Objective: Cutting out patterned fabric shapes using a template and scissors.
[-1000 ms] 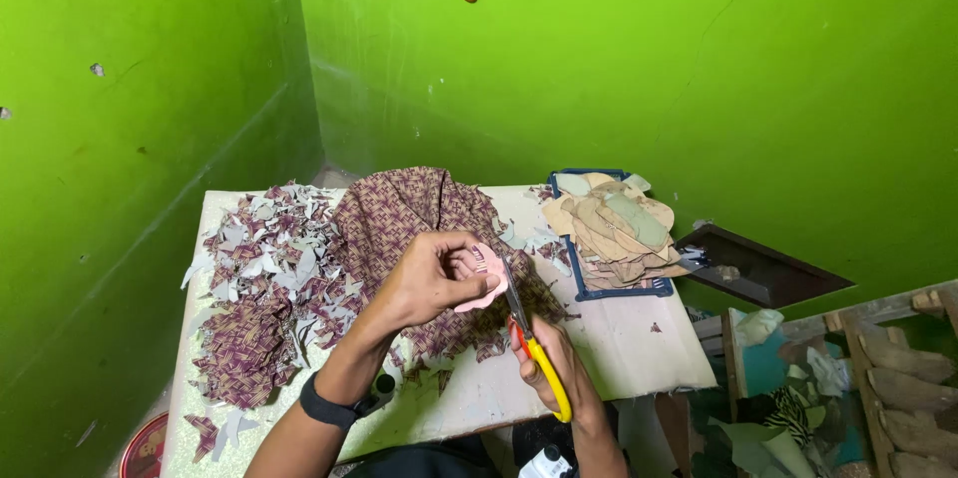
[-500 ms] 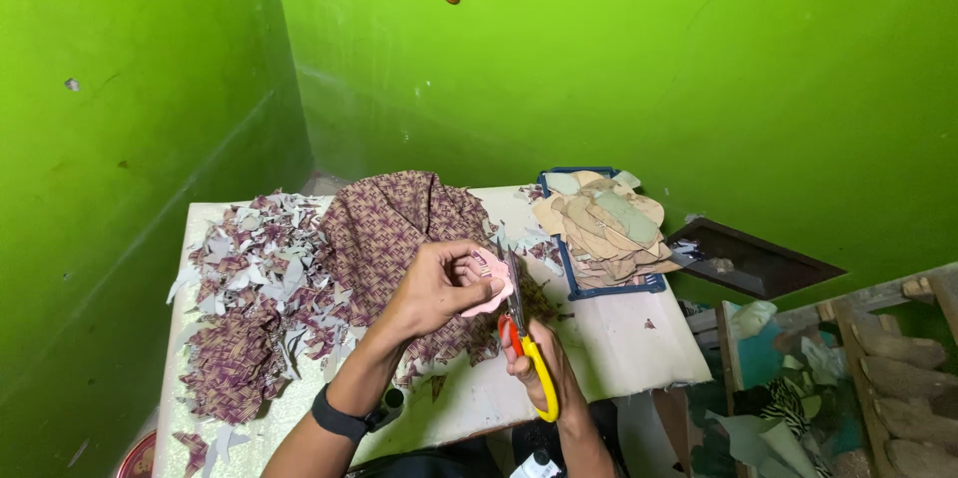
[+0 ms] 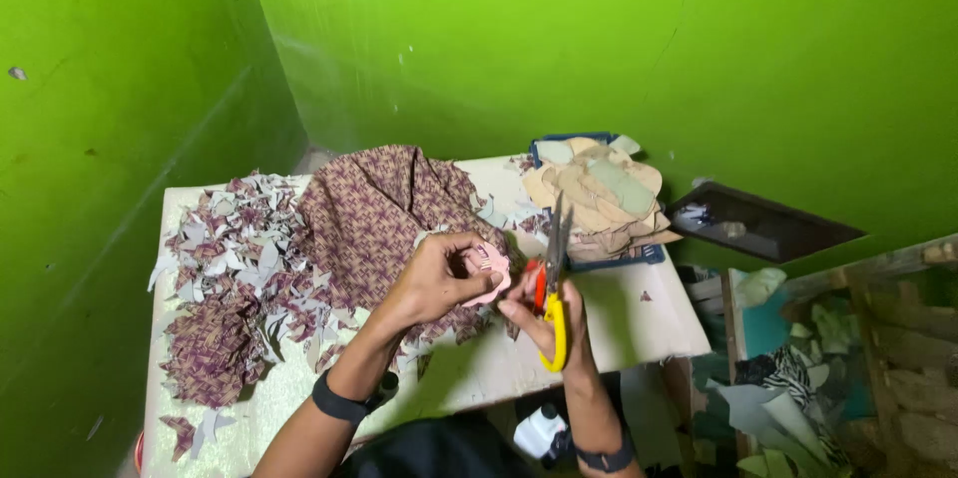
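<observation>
Two hands work close under your chin. Your left hand (image 3: 431, 278) pinches a small pink cut-out piece (image 3: 487, 273) between thumb and fingers, its grip narrow and closed on the piece, lifting it clear of the bench (image 3: 619, 323) so the edge is free to meet the blades. Your right hand (image 3: 547, 323) is closed through the yellow and red handles of the scissors (image 3: 554, 273), and the blades point up and away, just beside the pink piece; whether they touch it you cannot tell from here. A dark band sits on each wrist.

Below and beyond your hands lies the patterned maroon fabric (image 3: 374, 209), spread flat on the bench. To its left a heap of fabric scraps (image 3: 235, 268) is pushed aside, out of the working spot. Farther back on the right, a blue tray (image 3: 599, 194) holds stacked tan and pale green shapes, near the green wall (image 3: 699, 49).
</observation>
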